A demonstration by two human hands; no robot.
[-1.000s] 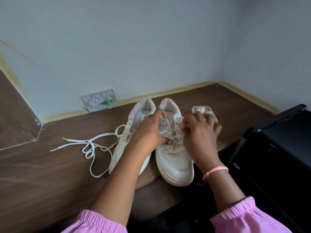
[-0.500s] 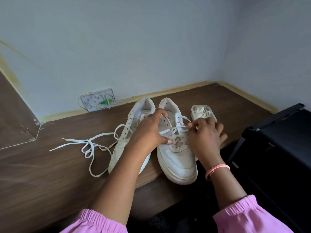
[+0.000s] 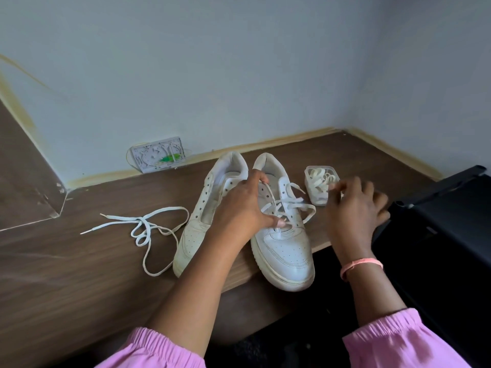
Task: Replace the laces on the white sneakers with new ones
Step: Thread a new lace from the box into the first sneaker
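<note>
Your left hand (image 3: 243, 205) grips the right sneaker (image 3: 281, 229) across its lace (image 3: 289, 205); your right hand (image 3: 353, 205) hovers blurred, fingers loosely spread, holding nothing visible.

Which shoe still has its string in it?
The right-hand sneaker, the one the left hand rests on. A lace still crisscrosses its holes. The left-hand sneaker has bare holes, and its pulled-out lace lies loose on the table beside it.
</note>
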